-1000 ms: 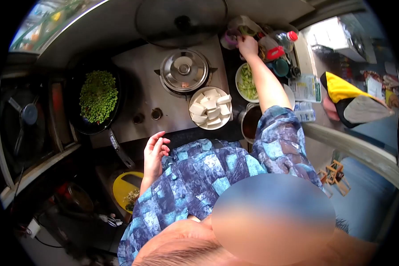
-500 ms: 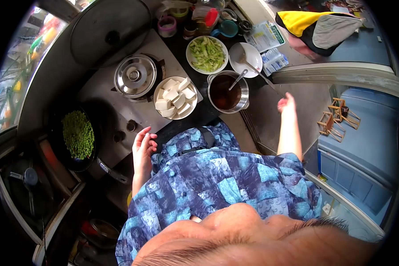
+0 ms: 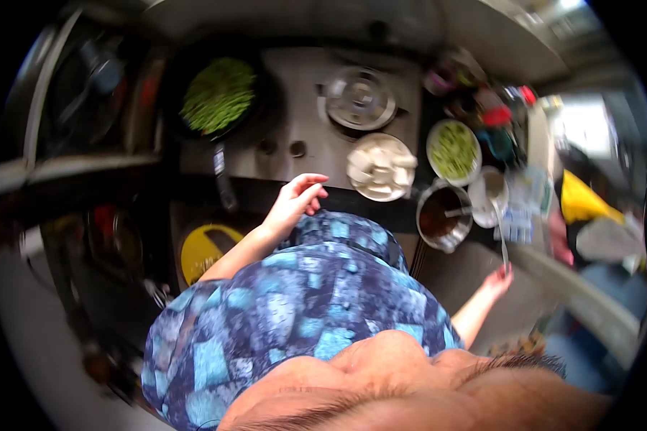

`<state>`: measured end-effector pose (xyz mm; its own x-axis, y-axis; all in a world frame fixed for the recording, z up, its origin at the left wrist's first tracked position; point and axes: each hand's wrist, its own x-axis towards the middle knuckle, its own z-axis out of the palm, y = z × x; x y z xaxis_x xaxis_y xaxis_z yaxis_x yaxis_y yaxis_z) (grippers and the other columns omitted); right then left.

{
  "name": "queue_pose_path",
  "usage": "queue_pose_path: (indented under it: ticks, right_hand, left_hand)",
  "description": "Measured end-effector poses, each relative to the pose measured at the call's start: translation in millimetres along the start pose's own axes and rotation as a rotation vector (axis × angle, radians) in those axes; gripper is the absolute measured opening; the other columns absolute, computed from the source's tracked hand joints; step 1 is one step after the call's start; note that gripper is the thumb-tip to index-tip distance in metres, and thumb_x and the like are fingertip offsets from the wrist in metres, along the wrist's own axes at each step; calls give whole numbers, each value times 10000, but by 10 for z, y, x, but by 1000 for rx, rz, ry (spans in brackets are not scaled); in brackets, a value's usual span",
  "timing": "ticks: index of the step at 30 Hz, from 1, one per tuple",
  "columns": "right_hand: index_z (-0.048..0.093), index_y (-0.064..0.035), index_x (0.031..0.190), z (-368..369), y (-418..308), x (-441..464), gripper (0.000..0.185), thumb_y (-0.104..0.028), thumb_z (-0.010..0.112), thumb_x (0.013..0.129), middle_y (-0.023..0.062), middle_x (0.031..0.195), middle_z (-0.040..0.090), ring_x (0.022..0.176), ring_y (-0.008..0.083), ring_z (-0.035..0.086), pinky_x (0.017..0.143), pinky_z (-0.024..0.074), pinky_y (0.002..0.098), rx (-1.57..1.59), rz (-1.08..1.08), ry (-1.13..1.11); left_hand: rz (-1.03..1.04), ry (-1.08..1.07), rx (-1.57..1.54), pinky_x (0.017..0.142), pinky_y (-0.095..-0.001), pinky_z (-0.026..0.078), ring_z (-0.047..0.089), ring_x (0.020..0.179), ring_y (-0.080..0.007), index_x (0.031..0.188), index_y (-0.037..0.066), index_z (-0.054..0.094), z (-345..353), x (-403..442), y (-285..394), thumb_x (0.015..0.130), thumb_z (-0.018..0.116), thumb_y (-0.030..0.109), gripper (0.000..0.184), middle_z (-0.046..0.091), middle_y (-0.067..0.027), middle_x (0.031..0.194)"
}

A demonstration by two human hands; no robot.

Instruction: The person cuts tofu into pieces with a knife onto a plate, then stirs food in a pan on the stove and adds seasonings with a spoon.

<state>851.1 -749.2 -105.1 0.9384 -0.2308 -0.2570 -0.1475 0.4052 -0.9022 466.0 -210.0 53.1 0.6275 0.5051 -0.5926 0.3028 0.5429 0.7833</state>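
Note:
My right hand [image 3: 496, 281] is at the handle end of a long-handled metal utensil [image 3: 502, 241], fingers closed on it. The utensil's head rests in a white bowl [image 3: 479, 188]; blur hides its exact shape. My left hand [image 3: 300, 195] hangs before the counter edge, fingers loosely bent and apart, holding nothing. Nearest to it is a bowl of white tofu pieces [image 3: 381, 167]. Between the tofu and the white bowl stands a metal pot of dark brown liquid [image 3: 438, 219] with a spoon in it. Behind the pot is a plate of sliced green vegetable [image 3: 453, 149].
A black wok of chopped greens [image 3: 219, 97] sits on the left of the stove, its handle [image 3: 223, 176] pointing towards me. A lidded steel pot [image 3: 359, 99] stands on the other burner. Jars crowd the back right corner. A yellow round object [image 3: 205, 248] lies below my left forearm.
My view has swung left, so the stove and dishes appear turned and shifted right. My right hand stays by the utensil's handle end; my left hand remains unloaded.

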Motion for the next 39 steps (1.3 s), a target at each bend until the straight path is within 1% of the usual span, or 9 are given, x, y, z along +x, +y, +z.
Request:
queue_pose_path:
  ticks: [4, 9, 14, 18, 22, 26, 33, 36, 39]
  right_hand:
    - [566, 23, 1174, 136, -752, -208, 346, -249, 560, 960, 113, 1090, 631, 838, 142, 624, 755, 545, 214, 97, 25, -230]
    - [516, 28, 1271, 2192, -976, -1000, 372, -196, 539, 974, 81, 1167, 612, 834, 128, 583, 759, 509, 207, 77, 160, -726]
    - [571, 92, 1185, 4284, -483, -2471, 277, -66, 465, 984, 148, 1076, 613, 953, 190, 608, 857, 479, 286, -377, -253, -1484]
    - [659, 18, 1081, 5118, -298, -3683, 240, 64, 608, 851, 145, 986, 629, 845, 243, 647, 742, 517, 298, -607, -949, -2137]
    - [639, 16, 1065, 5224, -173, -4091, 275, 67, 643, 794, 142, 953, 615, 844, 290, 634, 730, 533, 340, -715, -1191, -2477]
    - [640, 12, 1056, 5279, 432, -4116, 214, 27, 622, 842, 134, 951, 605, 851, 282, 630, 730, 532, 319, -753, -1427, -2459]
    - [678, 11, 905, 6188, 388, -4310, 108, -47, 594, 870, 151, 811, 662, 688, 260, 663, 633, 522, 319, -715, -1213, -2031]
    - [690, 46, 917, 6576, 357, -4213, 171, -80, 585, 868, 110, 821, 688, 688, 165, 680, 640, 523, 263, -1082, -841, -1839]
    - [687, 58, 955, 6915, 1112, -3594, 217, -115, 575, 886, 144, 896, 680, 781, 211, 692, 702, 556, 260, -756, -122, -1726]
  left_hand:
    - [319, 343, 3, 630, -177, 436, 516, 707, -36, 1157, 52, 593, -151, -341, -55, 955, 547, 134, 223, 591, 9, 886]
    - [750, 893, 383, 679, -220, 471, 554, 757, -104, 1095, 29, 623, -376, -490, -224, 917, 552, 31, 191, 557, -62, 982]
    - [630, 1280, 730, 980, -397, 365, 454, 1110, -294, 1261, 65, 503, -734, -451, -622, 833, 649, 150, 461, 429, -158, 1238]
    - [353, 936, -55, 691, -329, 514, 596, 840, -211, 1256, 46, 466, -942, -94, -1075, 877, 662, 285, 489, 566, -121, 1052]
    - [229, 251, -801, 468, -213, 447, 506, 514, -82, 1205, 89, 500, -911, -201, -857, 964, 545, 311, 330, 574, -4, 735]
    - [262, 214, -818, 431, -199, 363, 443, 488, -61, 1168, 83, 533, -746, -51, -888, 979, 519, 311, 296, 499, 24, 668]
    - [218, 303, -766, 423, -201, 334, 421, 480, -65, 1180, 88, 519, -738, -34, -836, 985, 504, 315, 300, 474, 9, 674]
    - [186, 303, -753, 426, -200, 339, 418, 481, -64, 1199, 94, 508, -743, -67, -792, 985, 503, 315, 307, 474, 7, 683]
    - [182, 282, -743, 431, -203, 345, 419, 480, -66, 1216, 97, 499, -731, -59, -795, 986, 502, 317, 319, 474, 6, 687]
